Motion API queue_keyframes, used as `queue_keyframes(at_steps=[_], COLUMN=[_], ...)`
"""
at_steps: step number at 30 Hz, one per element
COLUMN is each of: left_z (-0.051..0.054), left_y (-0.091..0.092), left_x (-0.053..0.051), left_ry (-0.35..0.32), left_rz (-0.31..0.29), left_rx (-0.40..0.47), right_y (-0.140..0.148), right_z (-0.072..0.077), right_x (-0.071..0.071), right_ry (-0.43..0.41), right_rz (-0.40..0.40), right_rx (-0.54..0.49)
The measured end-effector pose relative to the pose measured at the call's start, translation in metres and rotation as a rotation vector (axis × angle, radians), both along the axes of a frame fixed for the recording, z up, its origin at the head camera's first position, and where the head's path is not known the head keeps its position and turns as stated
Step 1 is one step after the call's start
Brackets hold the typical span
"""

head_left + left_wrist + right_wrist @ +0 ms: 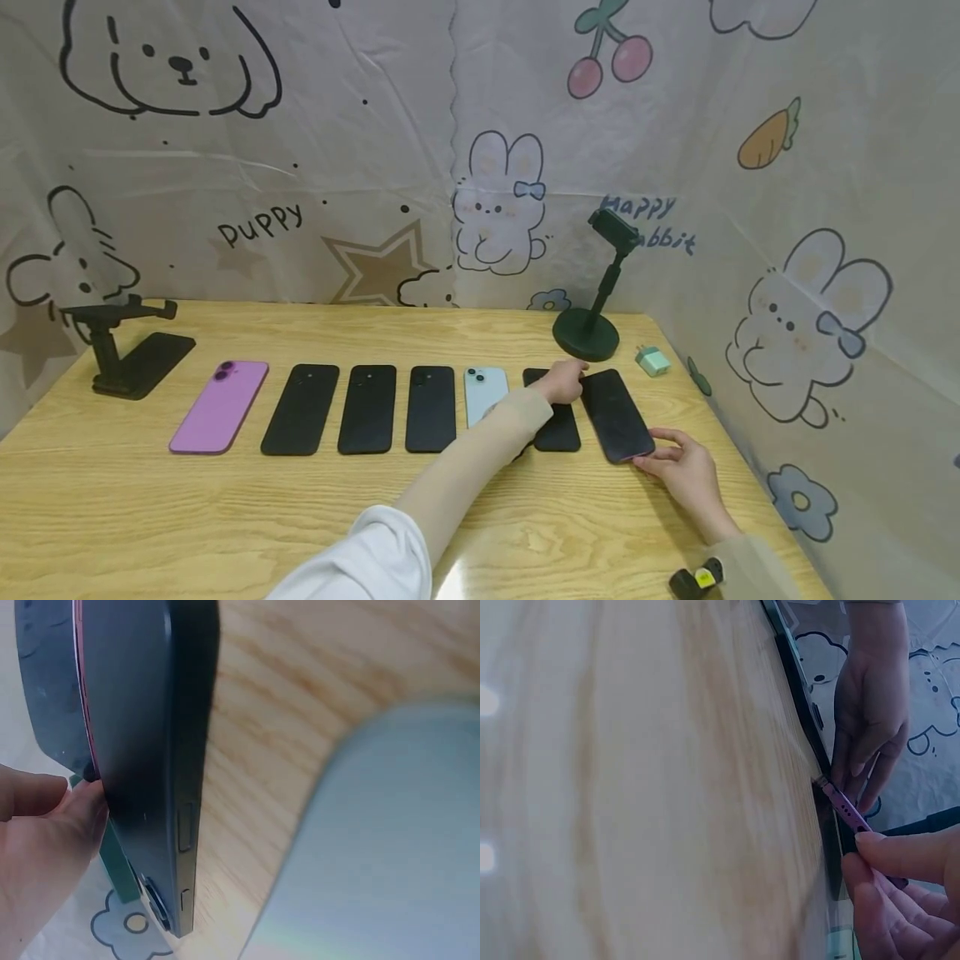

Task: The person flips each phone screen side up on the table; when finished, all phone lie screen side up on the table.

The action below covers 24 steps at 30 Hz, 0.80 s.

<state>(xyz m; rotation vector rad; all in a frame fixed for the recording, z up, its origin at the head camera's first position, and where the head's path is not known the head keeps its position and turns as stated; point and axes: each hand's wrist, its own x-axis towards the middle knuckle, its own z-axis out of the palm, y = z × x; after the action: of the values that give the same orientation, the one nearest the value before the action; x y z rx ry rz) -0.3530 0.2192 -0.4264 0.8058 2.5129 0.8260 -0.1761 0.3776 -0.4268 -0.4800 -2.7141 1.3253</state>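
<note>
A smartphone (617, 417) with a dark screen facing up and a pink edge (847, 808) is at the right end of a row of phones. My left hand (561, 382) reaches across a black phone (557, 429) and pinches the far left corner of the pink-edged one. In the left wrist view, the left thumb and finger (52, 825) meet at that corner, partly hidden behind the black phone. At the near right corner my right hand (686, 475) grips the same phone between thumb and fingers.
Leftward lie a light blue phone (486, 392), several black phones (431, 408) and a purple phone (219, 408). Behind stands a dark green phone stand (587, 333), with a pale green charger plug (652, 360) beside it. A black stand (112, 358) occupies the far left.
</note>
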Motion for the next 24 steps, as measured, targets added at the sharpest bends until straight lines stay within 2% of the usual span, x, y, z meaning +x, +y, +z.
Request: queue_keyframes(at_steps=[4,8,17,24], left_z=[0.01,0.012,0.008,0.01], left_y=[-0.005,-0.008,-0.003,-0.002], left_x=[0.013,0.016,0.006,0.007], left_ry=[0.029,0.023,0.054,0.068], left_rz=[-0.017,-0.024,-0.02,-0.026], left_rx=[0.003,0.003,-0.055,-0.07], right_y=[-0.002,-0.003,-0.001,0.0], right_z=[-0.001,-0.003,-0.004,-0.003], right_x=[-0.002,-0.007,-0.015,-0.018], right_ry=[-0.002,-0.006,-0.062,-0.081], right_rz=[-0.007,0.009,0.005,-0.02], right_rx=[0.029,0.001,0.04,0.048])
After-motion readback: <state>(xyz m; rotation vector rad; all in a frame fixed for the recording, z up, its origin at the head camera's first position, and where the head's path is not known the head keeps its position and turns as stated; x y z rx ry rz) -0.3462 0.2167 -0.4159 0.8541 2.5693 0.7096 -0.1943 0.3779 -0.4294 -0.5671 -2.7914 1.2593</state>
